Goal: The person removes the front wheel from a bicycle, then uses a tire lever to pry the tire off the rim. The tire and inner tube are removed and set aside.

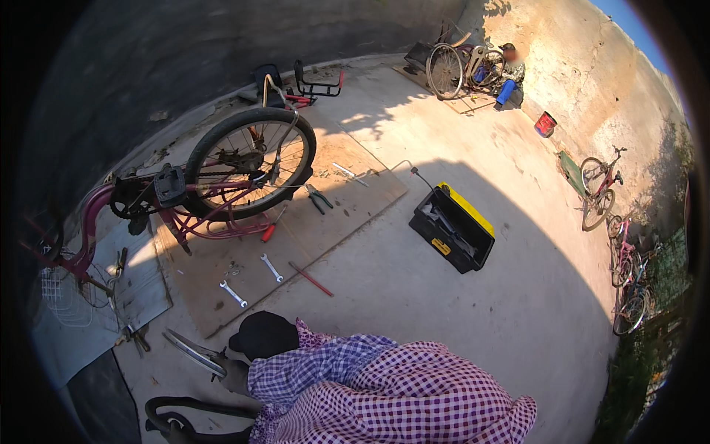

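Note:
Neither of my hands can be made out. Checked cloth (pixel 421 388) fills the lower foreground, beside a rounded black shape like a cap (pixel 266 336). A curved silvery bicycle part (pixel 194 355) and a dark loop (pixel 166 402) lie left of the cloth. Beyond them, a pink bicycle frame (pixel 91 222) rests overturned, its spoked wheel (pixel 249 114) uppermost. On the brown board (pixel 338 227) lie two open-ended wrenches (pixel 272 268) (pixel 233 294), a red-handled screwdriver (pixel 269 232), pliers (pixel 319 200) and small metal parts (pixel 233 266). A thin red rod (pixel 310 278) lies across its near edge.
An open black toolbox (pixel 438 244) with a yellow lid (pixel 468 205) holds tools. Farther back, a person (pixel 513 72) sits beside another bicycle (pixel 446 72). A red bucket (pixel 546 124) stands by the wall. Several bicycles (pixel 599 194) line the right side. A metal-framed part (pixel 319 87) lies near the back wall.

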The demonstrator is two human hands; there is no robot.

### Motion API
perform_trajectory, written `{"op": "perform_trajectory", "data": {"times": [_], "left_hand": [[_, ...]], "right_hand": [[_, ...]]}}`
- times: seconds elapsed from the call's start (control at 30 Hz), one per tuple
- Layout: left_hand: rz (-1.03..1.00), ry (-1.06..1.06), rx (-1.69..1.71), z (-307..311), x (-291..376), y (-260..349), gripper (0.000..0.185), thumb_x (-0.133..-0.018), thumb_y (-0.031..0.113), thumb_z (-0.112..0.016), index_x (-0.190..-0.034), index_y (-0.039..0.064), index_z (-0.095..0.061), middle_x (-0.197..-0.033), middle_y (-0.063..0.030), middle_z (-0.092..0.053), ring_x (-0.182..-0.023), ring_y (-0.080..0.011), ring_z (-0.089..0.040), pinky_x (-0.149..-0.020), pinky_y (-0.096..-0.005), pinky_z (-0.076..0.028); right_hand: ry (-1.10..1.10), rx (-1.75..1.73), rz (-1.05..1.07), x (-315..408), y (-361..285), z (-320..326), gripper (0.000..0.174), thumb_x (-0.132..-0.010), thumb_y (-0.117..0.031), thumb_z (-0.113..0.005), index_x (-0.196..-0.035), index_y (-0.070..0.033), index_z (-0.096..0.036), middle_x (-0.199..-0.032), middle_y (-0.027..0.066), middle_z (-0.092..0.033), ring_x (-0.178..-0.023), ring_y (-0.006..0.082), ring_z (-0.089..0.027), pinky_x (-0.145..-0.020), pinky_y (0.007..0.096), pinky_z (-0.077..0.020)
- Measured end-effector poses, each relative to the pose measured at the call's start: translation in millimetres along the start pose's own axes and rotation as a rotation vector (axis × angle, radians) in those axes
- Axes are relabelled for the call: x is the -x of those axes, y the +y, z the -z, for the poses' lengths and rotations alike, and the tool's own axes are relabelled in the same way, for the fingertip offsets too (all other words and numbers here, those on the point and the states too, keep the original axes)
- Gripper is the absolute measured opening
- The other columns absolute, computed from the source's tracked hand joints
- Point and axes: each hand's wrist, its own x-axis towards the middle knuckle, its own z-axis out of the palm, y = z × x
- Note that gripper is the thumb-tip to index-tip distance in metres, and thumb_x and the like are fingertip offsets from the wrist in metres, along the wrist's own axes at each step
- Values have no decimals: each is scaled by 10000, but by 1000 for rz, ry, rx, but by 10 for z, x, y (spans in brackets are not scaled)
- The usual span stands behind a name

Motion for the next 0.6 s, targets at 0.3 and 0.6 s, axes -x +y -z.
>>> {"op": "perform_trajectory", "data": {"times": [0.3,0.6], "left_hand": [[32,-13,-134,-18,-198,-303,750,-881,316,-782,-1429,-110,-497,-1104,-280,-704,-952,-395,-727,-797,-472,-623],[-3,-10,9,101,82,9,771,-875,296,-778,-1457,-97,-460,-1098,-281,-697,-945,-400,-720,-783,-480,-621]], "right_hand": [[-24,80,-33,2,33,32,587,-926,-68,-623,-1471,-287,-623,-932,157,-747,-722,273,-709,-651,452,-553],[-108,-3,-230,-163,203,-97,575,-914,-110,-671,-1462,-272,-614,-1100,147,-722,-998,299,-705,-814,480,-549]]}}
